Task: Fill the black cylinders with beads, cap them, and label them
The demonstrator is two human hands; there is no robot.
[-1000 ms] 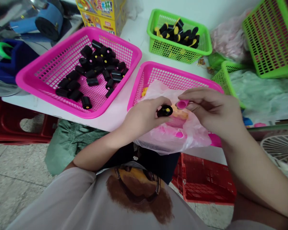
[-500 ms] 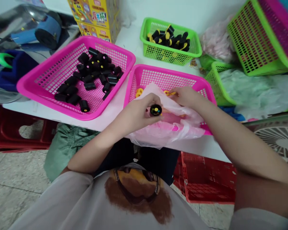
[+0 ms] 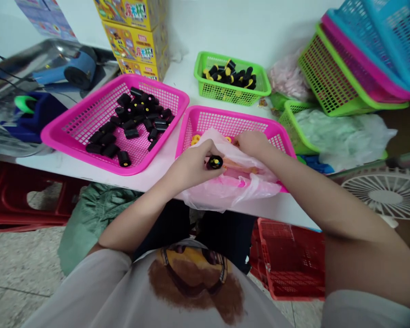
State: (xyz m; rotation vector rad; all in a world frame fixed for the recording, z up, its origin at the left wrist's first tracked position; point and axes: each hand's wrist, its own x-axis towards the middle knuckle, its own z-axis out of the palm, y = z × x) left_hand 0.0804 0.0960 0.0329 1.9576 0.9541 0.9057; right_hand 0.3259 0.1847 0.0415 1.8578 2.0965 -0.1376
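Note:
My left hand is closed round a small black plastic cylinder, its round end with a yellow centre facing up toward me. Over the near side of the right pink basket lies a thin, pale pink plastic bag, open and crumpled. My right hand reaches over the bag into this basket, fingers curled down and mostly hidden; whatever they hold cannot be made out. Close by them are small yellow ring-like pieces, with more yellow pieces at the basket's left end.
Another pink basket at left holds several black cylinders. Behind stands a green basket of black-and-yellow pieces. Yellow boxes and a blue tool are back left. Stacked baskets and a fan are right.
The view has shifted, showing more of the back of the table. My right hand has dipped lower, and the yellow piece at its fingertips is now hidden. My left hand keeps the black cylinder.

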